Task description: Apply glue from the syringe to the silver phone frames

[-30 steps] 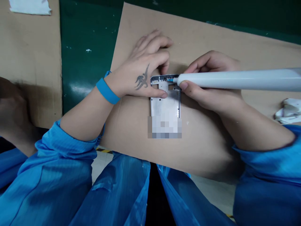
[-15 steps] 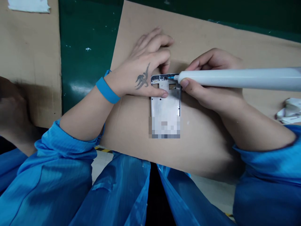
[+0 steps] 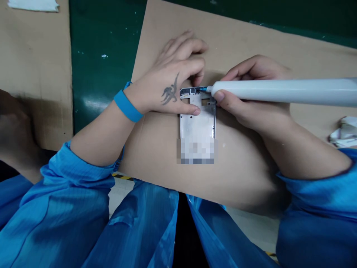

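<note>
A silver metal phone frame [image 3: 197, 124] lies flat on a sheet of brown cardboard [image 3: 245, 56]. My left hand [image 3: 170, 80], with a tattoo on its back and a blue wristband [image 3: 126, 107], grips the frame's top left corner, thumb pressed on its inner face. My right hand [image 3: 251, 100] is wrapped round a long white dispenser tube [image 3: 281, 91]. The tube's blue tip [image 3: 203, 89] touches the frame's top edge. The frame's lower end is blurred out.
A green table surface [image 3: 103, 56] shows between two cardboard sheets, the second cardboard sheet [image 3: 33, 70] at the left. White crumpled material [image 3: 344, 132] lies at the right edge. Another person's arm [image 3: 13, 134] rests at the far left.
The tube's tip has slid a little up and right along the frame's top edge. Both hands keep their hold.
</note>
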